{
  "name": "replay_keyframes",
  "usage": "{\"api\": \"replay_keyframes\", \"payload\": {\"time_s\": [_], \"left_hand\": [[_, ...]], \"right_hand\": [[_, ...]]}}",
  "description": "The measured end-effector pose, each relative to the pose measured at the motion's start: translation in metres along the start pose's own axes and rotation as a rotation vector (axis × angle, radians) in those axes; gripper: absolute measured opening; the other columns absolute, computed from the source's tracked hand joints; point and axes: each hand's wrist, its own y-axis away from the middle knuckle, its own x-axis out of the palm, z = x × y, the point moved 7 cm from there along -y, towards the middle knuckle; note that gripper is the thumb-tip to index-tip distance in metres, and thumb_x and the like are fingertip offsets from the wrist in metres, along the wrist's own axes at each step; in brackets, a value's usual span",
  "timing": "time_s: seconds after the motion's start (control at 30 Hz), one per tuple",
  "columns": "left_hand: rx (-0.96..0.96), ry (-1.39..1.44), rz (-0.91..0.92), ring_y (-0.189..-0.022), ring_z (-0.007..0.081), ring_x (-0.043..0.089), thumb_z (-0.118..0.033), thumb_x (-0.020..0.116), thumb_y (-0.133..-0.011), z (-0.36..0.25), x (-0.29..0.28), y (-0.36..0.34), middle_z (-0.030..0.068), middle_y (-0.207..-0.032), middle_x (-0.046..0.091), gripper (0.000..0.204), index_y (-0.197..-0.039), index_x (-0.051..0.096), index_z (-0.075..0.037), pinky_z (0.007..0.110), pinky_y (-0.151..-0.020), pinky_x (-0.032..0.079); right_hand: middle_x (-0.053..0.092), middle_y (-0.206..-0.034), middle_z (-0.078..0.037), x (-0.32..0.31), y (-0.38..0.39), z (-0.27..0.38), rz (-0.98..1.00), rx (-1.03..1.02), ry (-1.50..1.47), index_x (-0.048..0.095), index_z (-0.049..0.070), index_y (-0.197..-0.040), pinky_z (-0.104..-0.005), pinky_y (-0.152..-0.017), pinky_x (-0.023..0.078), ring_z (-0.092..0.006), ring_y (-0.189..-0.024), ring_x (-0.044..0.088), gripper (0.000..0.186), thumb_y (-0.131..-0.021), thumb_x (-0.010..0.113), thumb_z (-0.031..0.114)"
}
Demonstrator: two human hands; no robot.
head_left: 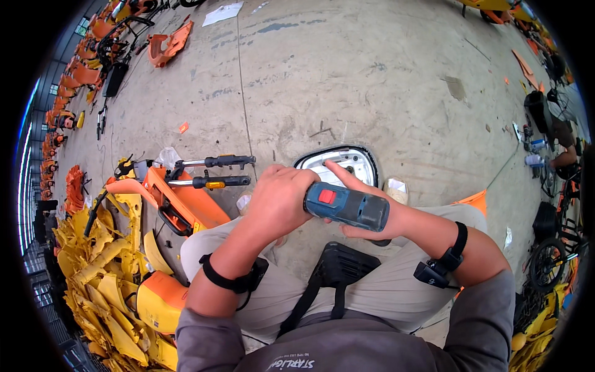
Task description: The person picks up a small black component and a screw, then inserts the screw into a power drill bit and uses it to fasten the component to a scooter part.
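Observation:
My left hand is closed around the left end of a blue-and-black power tool or battery pack with a red button. My right hand holds the same object from beneath and the right, its index finger stretched out over the top edge. Just beyond both hands, a silver rounded housing with a dark rim lies on the concrete, partly hidden by my fingers. Between my thighs is a black ribbed piece with straps; black devices are strapped on both forearms.
An orange scooter body with fork tubes lies left. Yellow panels are heaped behind it. Orange vehicle parts line the far left. At right, a co-worker's arm appears among bicycle wheels and parts. My shoes stand on the concrete floor.

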Motion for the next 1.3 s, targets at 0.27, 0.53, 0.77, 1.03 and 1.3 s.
{"api": "replay_keyframes", "payload": {"time_s": [0.27,0.53,0.77,1.03,1.3], "left_hand": [[0.058,0.209,0.43,-0.078,0.04,0.065,-0.013,0.079,-0.063,0.001,0.035,0.019,0.017,-0.075,0.066,0.031,-0.091,0.069,-0.007,0.047,-0.066,0.051],[-0.001,0.061,0.145,-0.087,0.0306,0.066,-0.011,0.079,-0.064,0.0,0.022,0.009,0.0085,-0.085,0.069,0.029,-0.09,0.066,-0.01,0.041,-0.089,0.044],[0.05,-0.032,-0.055,-0.088,0.0282,0.067,-0.009,0.081,-0.062,-0.002,0.008,0.005,0.0054,-0.085,0.07,0.034,-0.092,0.065,-0.01,0.04,-0.092,0.043],[0.012,-0.128,-0.15,-0.09,0.0259,0.068,-0.009,0.081,-0.062,0.003,0.01,0.005,0.0049,-0.086,0.071,0.036,-0.094,0.065,-0.012,0.039,-0.093,0.042],[0.036,-0.196,-0.181,-0.088,0.0248,0.067,-0.004,0.073,-0.066,0.003,0.02,0.0,0.0043,-0.087,0.069,0.034,-0.097,0.064,-0.012,0.039,-0.088,0.041]], "right_hand": [[0.07,-0.088,-0.017,0.003,0.001,0.033,0.336,0.134,0.717,0.003,0.012,-0.161,-0.0416,-0.069,0.051,-0.0372,-0.077,0.067,0.111,-0.073,0.071,0.015],[0.07,-0.099,-0.013,-0.008,0.005,0.004,0.104,0.129,0.097,-0.001,0.017,-0.162,-0.0357,-0.078,0.051,-0.0309,-0.083,0.068,0.113,-0.074,0.071,0.009],[0.063,-0.117,-0.009,0.009,0.005,-0.003,0.006,0.102,-0.423,0.001,0.014,-0.162,-0.0337,-0.09,0.049,-0.0193,-0.096,0.065,0.099,-0.086,0.064,0.003],[0.063,-0.113,-0.009,0.032,0.01,-0.009,-0.018,0.332,-0.769,0.036,0.006,-0.145,-0.0314,-0.076,0.053,-0.0147,-0.083,0.062,0.064,-0.086,0.062,0.0],[0.065,-0.092,-0.011,0.052,0.017,0.005,-0.175,0.604,-1.183,0.059,-0.003,-0.114,-0.0329,-0.075,0.052,-0.0181,-0.079,0.062,0.034,-0.086,0.06,0.015]]}}
